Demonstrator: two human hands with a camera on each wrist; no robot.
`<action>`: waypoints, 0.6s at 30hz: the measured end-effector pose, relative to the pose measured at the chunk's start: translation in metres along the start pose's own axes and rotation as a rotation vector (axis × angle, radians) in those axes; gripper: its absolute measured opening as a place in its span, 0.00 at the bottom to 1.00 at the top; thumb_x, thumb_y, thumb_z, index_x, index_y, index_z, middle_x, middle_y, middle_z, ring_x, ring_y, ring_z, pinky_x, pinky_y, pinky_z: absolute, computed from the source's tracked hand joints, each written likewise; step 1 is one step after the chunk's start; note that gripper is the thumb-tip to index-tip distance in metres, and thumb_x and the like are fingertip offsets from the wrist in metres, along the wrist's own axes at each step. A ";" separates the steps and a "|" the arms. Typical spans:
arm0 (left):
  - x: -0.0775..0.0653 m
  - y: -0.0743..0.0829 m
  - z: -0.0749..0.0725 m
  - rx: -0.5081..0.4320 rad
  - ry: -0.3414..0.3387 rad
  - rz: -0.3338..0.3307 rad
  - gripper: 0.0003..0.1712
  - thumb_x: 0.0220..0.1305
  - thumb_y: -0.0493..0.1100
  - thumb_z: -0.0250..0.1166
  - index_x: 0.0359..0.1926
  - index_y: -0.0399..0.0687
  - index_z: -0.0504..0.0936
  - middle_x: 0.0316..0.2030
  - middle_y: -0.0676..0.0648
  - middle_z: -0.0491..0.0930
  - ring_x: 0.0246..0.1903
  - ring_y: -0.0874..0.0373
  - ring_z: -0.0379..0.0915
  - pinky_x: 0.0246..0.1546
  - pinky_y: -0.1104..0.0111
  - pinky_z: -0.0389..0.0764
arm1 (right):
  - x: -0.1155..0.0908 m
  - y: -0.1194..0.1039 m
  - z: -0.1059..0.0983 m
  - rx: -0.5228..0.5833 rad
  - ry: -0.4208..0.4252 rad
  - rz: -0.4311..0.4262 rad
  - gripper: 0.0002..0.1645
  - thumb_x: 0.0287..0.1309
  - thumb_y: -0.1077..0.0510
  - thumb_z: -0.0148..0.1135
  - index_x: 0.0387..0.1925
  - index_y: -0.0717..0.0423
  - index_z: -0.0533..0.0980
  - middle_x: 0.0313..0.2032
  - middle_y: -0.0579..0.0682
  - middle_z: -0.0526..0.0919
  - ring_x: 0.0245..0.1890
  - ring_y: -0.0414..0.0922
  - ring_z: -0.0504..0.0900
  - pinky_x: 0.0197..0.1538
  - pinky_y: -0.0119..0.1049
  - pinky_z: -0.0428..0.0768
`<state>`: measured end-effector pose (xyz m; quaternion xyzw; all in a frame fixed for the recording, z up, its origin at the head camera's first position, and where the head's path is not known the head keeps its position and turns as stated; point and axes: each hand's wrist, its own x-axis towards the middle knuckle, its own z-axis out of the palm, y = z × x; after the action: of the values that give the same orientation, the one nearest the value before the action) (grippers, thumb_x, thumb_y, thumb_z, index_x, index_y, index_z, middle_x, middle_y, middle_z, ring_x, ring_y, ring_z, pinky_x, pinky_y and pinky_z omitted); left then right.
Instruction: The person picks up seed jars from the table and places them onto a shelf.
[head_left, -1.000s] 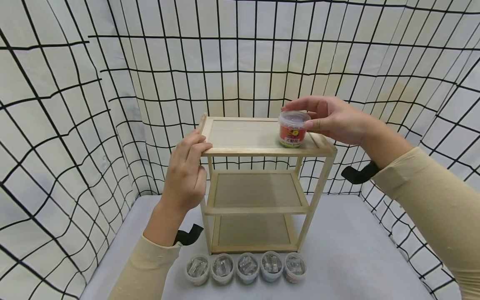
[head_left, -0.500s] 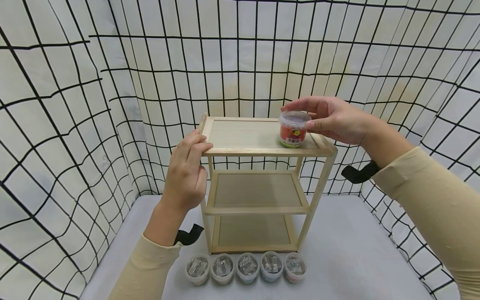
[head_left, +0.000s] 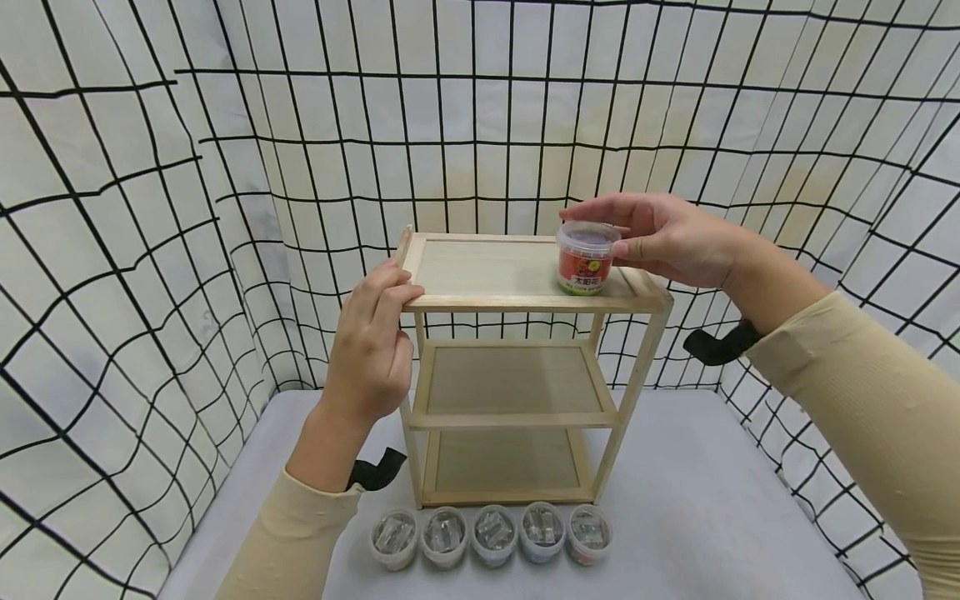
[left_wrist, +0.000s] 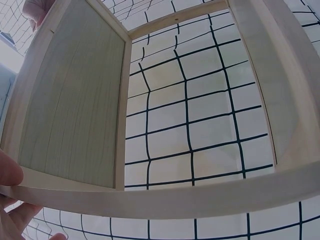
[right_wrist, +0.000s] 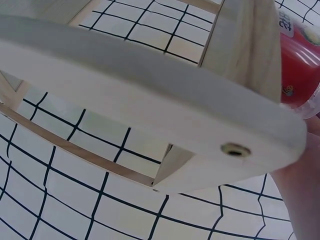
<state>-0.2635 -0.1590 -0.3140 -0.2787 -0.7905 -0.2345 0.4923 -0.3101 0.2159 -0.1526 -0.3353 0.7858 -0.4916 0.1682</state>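
Note:
A light wooden three-tier shelf (head_left: 487, 268) stands on the table. My left hand (head_left: 369, 354) grips its top left corner, the fingers over the edge; in the left wrist view, fingertips (left_wrist: 9, 170) show on both sides of the frame. My right hand (head_left: 678, 242) holds a small clear plastic tub (head_left: 585, 265) with a red and green printed label between thumb and fingers. The tub is upright over the right part of the top tier, its base close to the board. In the right wrist view, the tub's red side (right_wrist: 300, 65) shows partly behind the shelf post.
Several similar tubs with clear wrapped contents, one at the right end (head_left: 589, 535), stand in a row before the shelf on the white table (head_left: 697, 492). Black grid netting over white cloth (head_left: 495, 117) closes in the back and both sides.

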 end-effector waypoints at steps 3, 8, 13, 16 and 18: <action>0.000 0.000 0.000 -0.002 -0.002 0.002 0.29 0.58 0.32 0.43 0.58 0.36 0.79 0.65 0.36 0.76 0.77 0.43 0.66 0.77 0.44 0.68 | -0.001 -0.001 0.001 0.000 0.000 0.014 0.35 0.78 0.67 0.54 0.81 0.50 0.65 0.81 0.49 0.67 0.74 0.46 0.74 0.72 0.31 0.78; 0.000 0.000 0.000 0.002 -0.007 0.004 0.29 0.59 0.32 0.43 0.58 0.36 0.79 0.65 0.36 0.76 0.78 0.43 0.66 0.77 0.44 0.68 | -0.001 0.000 0.001 -0.001 -0.022 -0.001 0.37 0.79 0.67 0.52 0.83 0.51 0.61 0.82 0.48 0.64 0.75 0.44 0.73 0.73 0.31 0.77; 0.000 0.000 0.001 -0.002 -0.001 0.001 0.30 0.58 0.32 0.43 0.58 0.36 0.79 0.64 0.36 0.76 0.78 0.43 0.67 0.77 0.44 0.68 | -0.002 0.001 0.000 0.012 -0.036 -0.016 0.37 0.79 0.67 0.52 0.84 0.50 0.59 0.83 0.49 0.61 0.75 0.43 0.73 0.73 0.30 0.76; 0.000 0.000 0.001 -0.004 0.000 -0.001 0.30 0.57 0.32 0.43 0.58 0.36 0.79 0.64 0.36 0.76 0.78 0.44 0.67 0.77 0.45 0.68 | -0.003 0.001 -0.001 0.013 -0.035 -0.018 0.38 0.79 0.67 0.52 0.84 0.48 0.60 0.83 0.50 0.62 0.76 0.43 0.72 0.73 0.29 0.76; 0.000 0.000 0.001 -0.002 -0.001 -0.003 0.30 0.57 0.32 0.43 0.58 0.37 0.79 0.64 0.37 0.76 0.78 0.44 0.67 0.77 0.45 0.68 | -0.003 0.001 -0.001 0.014 -0.035 -0.025 0.38 0.78 0.67 0.52 0.84 0.48 0.59 0.82 0.51 0.63 0.77 0.43 0.71 0.74 0.29 0.75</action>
<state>-0.2637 -0.1585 -0.3143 -0.2779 -0.7910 -0.2358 0.4914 -0.3087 0.2190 -0.1532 -0.3525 0.7752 -0.4932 0.1780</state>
